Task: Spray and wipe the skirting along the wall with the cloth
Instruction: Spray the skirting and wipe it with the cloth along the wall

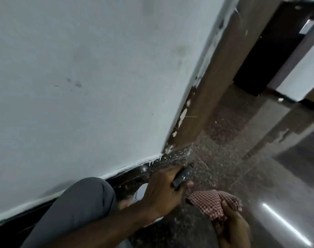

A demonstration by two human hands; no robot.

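Skirting (134, 173), dark and glossy, runs along the foot of the white wall (81, 68) just past my left hand (161, 190), ending at the brown door frame (215, 90) further ahead. That left hand is curled around the black trigger head of the spray bottle (182, 176), whose white body shows below my knuckles, nozzle pointing toward the corner. My right hand (231, 228), nearer me and to the right, has its fingers bunched on the red checked cloth (211, 203), which droops just above the speckled floor (224, 158). I judge the cloth light, soft and floppy, best held wadded in the palm so a flat pad meets the skirting; the bottle feels likely light and rigid, its trigger neck the natural hold. My grey-trousered knee (84, 203) sits close against the wall behind my left hand and would crowd any wipe backward. Old white paint drips fleck the skirting near the corner and may not lift.
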